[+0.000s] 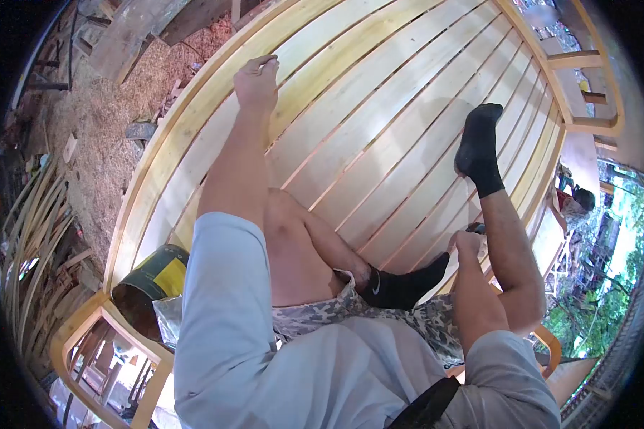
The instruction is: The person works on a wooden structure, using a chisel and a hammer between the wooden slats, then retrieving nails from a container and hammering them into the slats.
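I sit on a pale slatted wooden platform (pixel 379 136) with a raised edge. My left hand (pixel 256 82) is stretched out over the far-left slats, its fingers pinched together. Something small and dark may be at the fingertips, but I cannot make it out. Beside my right foot, my right hand (pixel 468 244) is closed around a small dark object (pixel 475 228), mostly hidden by the fingers. My feet wear black socks (pixel 411 282), resting on the slats. By my left side an open green and yellow tin (pixel 152 280) lies tilted, with a crumpled clear plastic bag (pixel 168 319) next to it.
Wooden arm frames stand at the near left (pixel 107 314) and far right (pixel 587 93) corners. Sawdust (pixel 107 121) and wood offcuts cover the ground at left, with a bundle of thin strips (pixel 36 229). Another person (pixel 574 204) is beyond the right edge.
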The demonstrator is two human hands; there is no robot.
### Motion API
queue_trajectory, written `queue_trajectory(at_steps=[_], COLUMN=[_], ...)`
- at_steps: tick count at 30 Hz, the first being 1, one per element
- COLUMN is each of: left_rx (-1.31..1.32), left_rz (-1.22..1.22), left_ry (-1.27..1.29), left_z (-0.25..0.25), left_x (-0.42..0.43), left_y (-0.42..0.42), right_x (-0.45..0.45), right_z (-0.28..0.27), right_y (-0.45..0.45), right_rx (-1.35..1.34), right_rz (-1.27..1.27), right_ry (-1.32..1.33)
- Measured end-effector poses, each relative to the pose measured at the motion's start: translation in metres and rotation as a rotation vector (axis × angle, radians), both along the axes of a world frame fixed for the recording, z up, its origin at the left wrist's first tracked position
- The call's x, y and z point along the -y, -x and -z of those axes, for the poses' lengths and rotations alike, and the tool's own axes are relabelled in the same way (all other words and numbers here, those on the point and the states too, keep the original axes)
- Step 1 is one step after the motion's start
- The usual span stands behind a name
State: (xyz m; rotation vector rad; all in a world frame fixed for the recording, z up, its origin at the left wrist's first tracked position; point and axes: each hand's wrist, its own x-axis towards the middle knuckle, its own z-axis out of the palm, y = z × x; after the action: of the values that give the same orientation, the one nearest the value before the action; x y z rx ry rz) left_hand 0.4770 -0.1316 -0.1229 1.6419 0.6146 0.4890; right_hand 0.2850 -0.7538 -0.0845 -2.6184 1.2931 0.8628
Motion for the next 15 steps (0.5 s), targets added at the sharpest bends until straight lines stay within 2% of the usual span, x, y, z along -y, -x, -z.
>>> queue_trajectory(at_steps=[1, 3, 4, 6, 9, 11, 12, 14, 15], left_rx=[-0.001, -0.048, -0.055, -0.126, -0.153, -0.187, -0.225, -0.216, -0.210], left_rz=[-0.003, -0.002, -0.003, 0.029, 0.024, 0.033, 0.044, 0.035, 0.031], left_ry=[0.004, -0.185, -0.174, -0.167, -0.158, -0.172, -0.187, -0.201, -0.215], left_z=[0.008, 0.007, 0.008, -0.020, -0.002, -0.009, -0.014, -0.027, -0.033], left_x=[-0.003, -0.002, 0.000, 0.004, 0.001, 0.002, 0.003, 0.008, 0.010], left_y=[0.000, 0.001, 0.006, 0.011, 0.004, 0.005, 0.007, 0.014, 0.016], right_x=[0.002, -0.004, -0.009, -0.061, -0.100, -0.136, -0.140, -0.166, -0.192], right_z=[-0.005, -0.011, -0.010, -0.037, -0.049, -0.073, -0.059, -0.056, -0.070], right_y=[-0.004, -0.010, -0.005, -0.009, -0.016, -0.023, -0.022, -0.030, -0.041], right_rx=[-0.092, -0.184, -0.047, 0.112, 0.230, 0.371, 0.502, 0.543, 0.495], right_rz=[-0.038, -0.078, -0.089, -0.198, -0.267, -0.446, -0.483, -0.707, -0.742], right_ry=[-0.034, -0.059, 0.019, 0.174, 0.120, -0.135, -0.296, -0.453, -0.567])
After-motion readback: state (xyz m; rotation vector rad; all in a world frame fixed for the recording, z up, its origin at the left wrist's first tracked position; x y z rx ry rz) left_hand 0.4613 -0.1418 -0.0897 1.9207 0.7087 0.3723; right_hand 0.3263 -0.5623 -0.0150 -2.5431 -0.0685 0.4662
